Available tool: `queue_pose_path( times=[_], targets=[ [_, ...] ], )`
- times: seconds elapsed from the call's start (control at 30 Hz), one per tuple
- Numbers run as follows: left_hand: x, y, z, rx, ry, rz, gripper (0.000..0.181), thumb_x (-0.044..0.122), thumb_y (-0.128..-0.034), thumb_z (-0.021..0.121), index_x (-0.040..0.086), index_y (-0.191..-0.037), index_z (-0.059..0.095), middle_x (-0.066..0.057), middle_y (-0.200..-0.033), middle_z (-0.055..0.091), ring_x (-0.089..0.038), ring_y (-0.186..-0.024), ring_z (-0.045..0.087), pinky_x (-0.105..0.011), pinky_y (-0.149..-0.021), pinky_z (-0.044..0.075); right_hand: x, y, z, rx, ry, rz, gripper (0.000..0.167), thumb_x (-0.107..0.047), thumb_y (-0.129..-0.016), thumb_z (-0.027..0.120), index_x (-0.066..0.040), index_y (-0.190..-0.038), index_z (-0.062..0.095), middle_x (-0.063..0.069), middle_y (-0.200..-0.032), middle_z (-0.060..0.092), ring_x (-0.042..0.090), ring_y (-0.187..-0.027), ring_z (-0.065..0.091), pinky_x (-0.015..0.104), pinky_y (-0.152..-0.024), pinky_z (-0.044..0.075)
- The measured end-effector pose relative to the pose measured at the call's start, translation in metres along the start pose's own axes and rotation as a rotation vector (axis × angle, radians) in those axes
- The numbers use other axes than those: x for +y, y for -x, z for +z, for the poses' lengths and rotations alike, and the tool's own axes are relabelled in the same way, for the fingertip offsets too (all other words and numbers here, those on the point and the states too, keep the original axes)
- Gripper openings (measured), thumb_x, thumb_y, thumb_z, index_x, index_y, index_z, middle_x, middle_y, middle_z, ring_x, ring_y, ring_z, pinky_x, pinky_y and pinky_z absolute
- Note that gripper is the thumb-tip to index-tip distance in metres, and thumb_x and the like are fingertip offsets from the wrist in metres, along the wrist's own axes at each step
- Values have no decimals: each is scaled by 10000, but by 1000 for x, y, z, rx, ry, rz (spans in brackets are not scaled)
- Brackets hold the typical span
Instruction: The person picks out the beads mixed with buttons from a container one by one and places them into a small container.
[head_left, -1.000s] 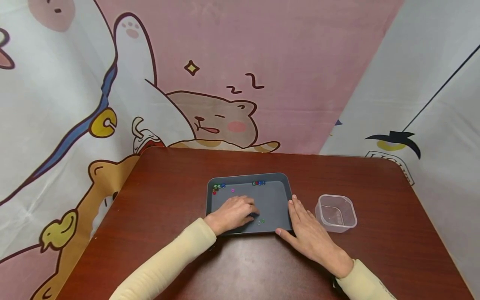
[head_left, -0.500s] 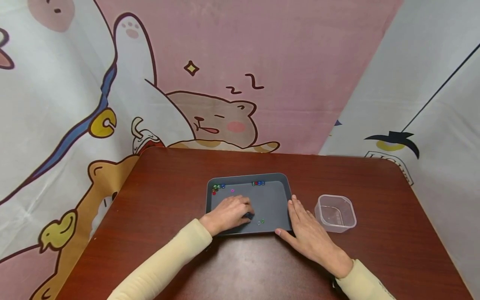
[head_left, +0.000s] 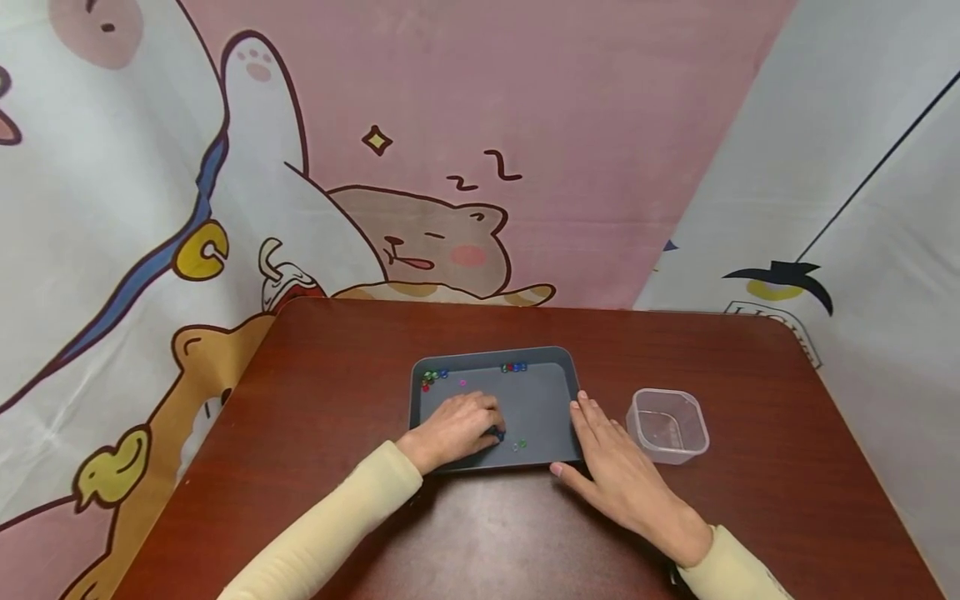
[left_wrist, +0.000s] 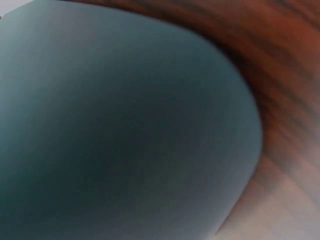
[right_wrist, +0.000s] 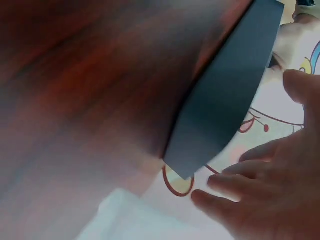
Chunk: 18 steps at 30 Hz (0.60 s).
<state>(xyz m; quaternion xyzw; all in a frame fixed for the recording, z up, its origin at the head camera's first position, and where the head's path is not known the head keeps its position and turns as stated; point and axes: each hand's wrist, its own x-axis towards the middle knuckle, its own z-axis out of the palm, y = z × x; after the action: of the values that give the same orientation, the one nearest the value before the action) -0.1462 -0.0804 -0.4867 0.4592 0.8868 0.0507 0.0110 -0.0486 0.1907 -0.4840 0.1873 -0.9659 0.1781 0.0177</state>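
- The left hand (head_left: 453, 427) is bending over the shallow grey rectangular tray (head_left: 532, 417), its fingers and thumb curling round small dark-blue beads (head_left: 497, 434); how firmly it is gripping is not showing.
- The right hand (head_left: 622, 471) is lying with straight fingers along the tray's right rim, grasping nothing and probably serving best by steadying it.
- A green bead (head_left: 522, 444) and a clear bead (head_left: 515, 447) are lying near the front wall, so the left fingertips should be working low and slowly to avoid scattering them.
- A mixed-colour bead cluster (head_left: 431, 377) is sitting in the back-left corner and a bead row (head_left: 514, 367) along the back wall; the forearm should be staying clear of both.
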Motion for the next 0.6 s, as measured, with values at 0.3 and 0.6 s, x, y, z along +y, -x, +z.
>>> queue_pose_path(
  times=[0.3,0.6],
  targets=[
    [-2,1,0,18,13,2,137,304,-947,787,209,-1043,810,40,-1060,709,-150,-978,654,-319,-840,563,19,17,-39,157,75,-95,879,-539,-971,671,-20,-1604,350,147,-1678,297,365,-1513,332,563,-1170,331],
    [1,-4,-4,49,34,-4,128,291,-957,775,208,-1047,814,50,-1049,717,-128,-947,673,-315,-820,568,80,28,-67,165,39,15,1121,-594,-840,792,-50,-1647,238,144,-1708,211,351,-1567,188,410,-1273,43]
  ],
)
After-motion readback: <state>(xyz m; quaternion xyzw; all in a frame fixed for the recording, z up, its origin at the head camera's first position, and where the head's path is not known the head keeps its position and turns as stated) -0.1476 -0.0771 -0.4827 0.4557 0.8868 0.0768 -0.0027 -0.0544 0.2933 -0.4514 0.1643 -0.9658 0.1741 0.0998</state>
